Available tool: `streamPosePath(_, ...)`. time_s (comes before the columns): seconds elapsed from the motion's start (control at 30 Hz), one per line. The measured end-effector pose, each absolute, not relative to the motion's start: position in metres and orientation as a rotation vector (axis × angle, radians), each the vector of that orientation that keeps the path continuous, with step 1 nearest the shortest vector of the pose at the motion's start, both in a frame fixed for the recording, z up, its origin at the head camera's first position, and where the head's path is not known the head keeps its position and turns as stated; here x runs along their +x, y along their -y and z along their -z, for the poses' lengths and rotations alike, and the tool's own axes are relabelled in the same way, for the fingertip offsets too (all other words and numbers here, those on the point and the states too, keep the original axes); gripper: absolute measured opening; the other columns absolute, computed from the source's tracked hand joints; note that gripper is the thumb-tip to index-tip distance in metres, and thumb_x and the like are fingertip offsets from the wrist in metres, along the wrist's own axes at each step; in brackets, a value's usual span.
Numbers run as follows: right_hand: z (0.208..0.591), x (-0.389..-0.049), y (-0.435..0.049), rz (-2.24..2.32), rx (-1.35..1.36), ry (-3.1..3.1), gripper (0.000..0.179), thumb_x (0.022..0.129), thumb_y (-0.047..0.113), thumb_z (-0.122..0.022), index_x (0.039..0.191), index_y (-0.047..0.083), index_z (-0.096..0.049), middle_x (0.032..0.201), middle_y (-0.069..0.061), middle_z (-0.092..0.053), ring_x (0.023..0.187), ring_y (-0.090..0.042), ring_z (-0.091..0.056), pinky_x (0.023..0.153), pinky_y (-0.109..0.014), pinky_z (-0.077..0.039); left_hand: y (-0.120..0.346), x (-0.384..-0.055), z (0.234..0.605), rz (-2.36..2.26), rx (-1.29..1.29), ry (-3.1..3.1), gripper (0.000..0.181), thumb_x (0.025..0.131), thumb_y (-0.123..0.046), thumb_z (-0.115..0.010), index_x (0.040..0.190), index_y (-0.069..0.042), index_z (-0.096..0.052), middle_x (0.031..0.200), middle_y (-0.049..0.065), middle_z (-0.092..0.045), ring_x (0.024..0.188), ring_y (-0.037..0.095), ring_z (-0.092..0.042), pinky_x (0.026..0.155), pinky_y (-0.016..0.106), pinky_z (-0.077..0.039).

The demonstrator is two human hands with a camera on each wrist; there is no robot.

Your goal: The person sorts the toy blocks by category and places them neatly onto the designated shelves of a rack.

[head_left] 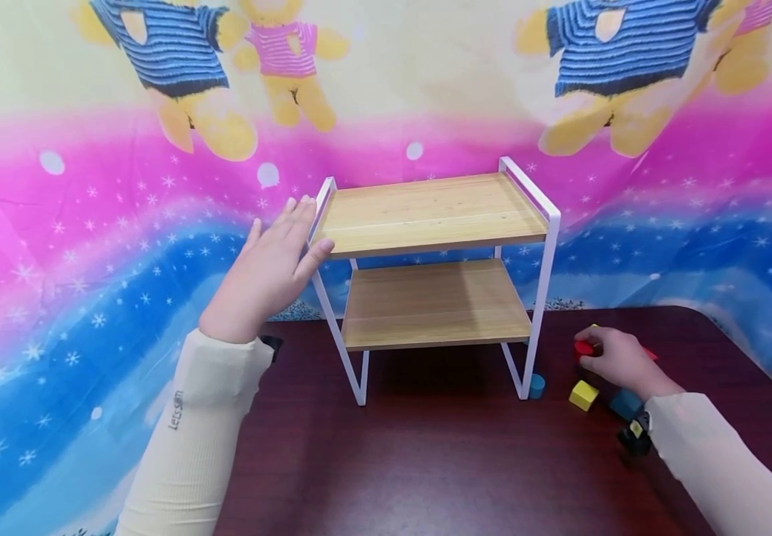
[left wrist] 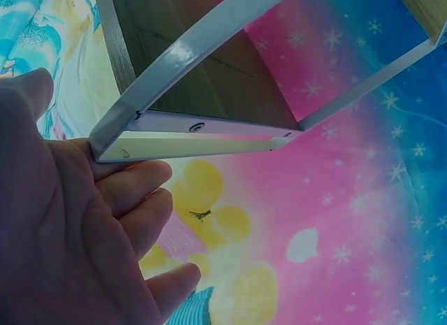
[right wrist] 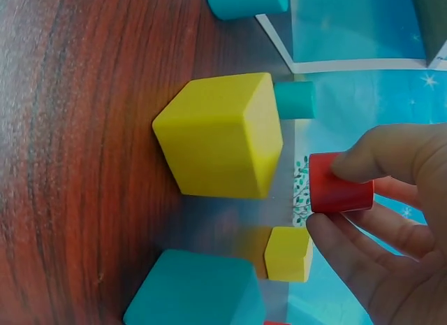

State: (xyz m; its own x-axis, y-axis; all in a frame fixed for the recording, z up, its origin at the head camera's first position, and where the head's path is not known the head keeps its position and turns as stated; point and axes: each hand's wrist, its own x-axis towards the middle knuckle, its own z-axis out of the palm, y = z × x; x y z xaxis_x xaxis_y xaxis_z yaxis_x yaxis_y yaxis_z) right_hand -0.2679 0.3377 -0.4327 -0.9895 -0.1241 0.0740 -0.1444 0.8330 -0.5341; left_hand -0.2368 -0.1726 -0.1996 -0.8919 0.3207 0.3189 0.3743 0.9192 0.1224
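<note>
My right hand [head_left: 629,365] pinches a small red cylinder [right wrist: 325,196] between thumb and fingers, above the right part of the table. Close by it stand a yellow block [right wrist: 216,140] and a blue-green block [right wrist: 199,290]; a smaller yellow block [right wrist: 288,254] sits farther back. At the upper left corner of a two-tier shelf [head_left: 426,216], with wooden boards and a white frame, my left hand [head_left: 268,268] has its fingers extended. The left wrist view has those fingers beside the white frame [left wrist: 188,49].
A blue cylinder [head_left: 537,385] stands beside the shelf's right front foot. Part of a red block [head_left: 651,354] shows behind my right hand. The dark wooden table [head_left: 426,461] carries everything, and a printed cloth [head_left: 426,97] with bears and snowflakes hangs behind.
</note>
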Motion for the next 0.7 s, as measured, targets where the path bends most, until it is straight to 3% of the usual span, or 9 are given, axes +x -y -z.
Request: streamPosePath(0.7,0.415,-0.254,-0.32,-0.852,0.198,2.851,0.048,0.088,0.008,-0.076,0.13,-0.008,-0.058,0.12,-0.032,-0.056,0.101,-0.046,-0.06,0.08,-0.058,-0.058,0.17,-0.237,0.197,0.255,-0.473,2.827,0.085,0.101,-0.066,-0.037,0.164,-0.016,-0.01,0.17,0.007,-0.013,0.157,0.026,-0.005,0.124,0.055,0.002)
